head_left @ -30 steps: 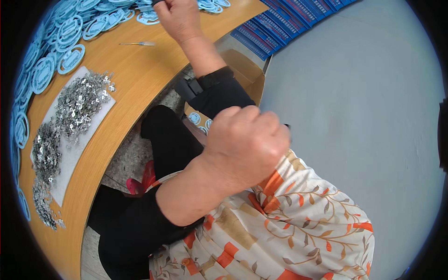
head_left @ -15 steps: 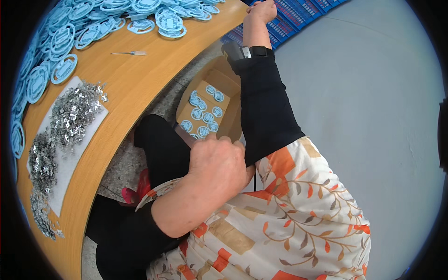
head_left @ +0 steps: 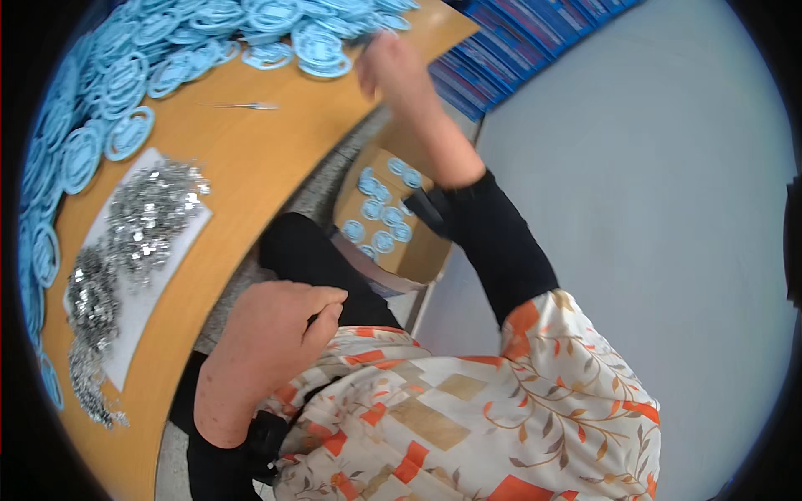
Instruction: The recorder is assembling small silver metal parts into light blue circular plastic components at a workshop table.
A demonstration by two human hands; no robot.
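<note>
Beside the counter, the left hand has thumb and forefinger close together. The right hand, its grip too blurred to tell, is near blue discs on the counter.

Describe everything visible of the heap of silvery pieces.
The heap is many small, thin, shiny pieces that look like metal, lying loosely. It spreads in a long, uneven band over a white pad on the wood-look table: a broad upper mass joins a smaller lower one, whose end trails off the pad onto the table. Neither the left hand nor the right hand touches it; blur hides the pieces' exact shape.
</note>
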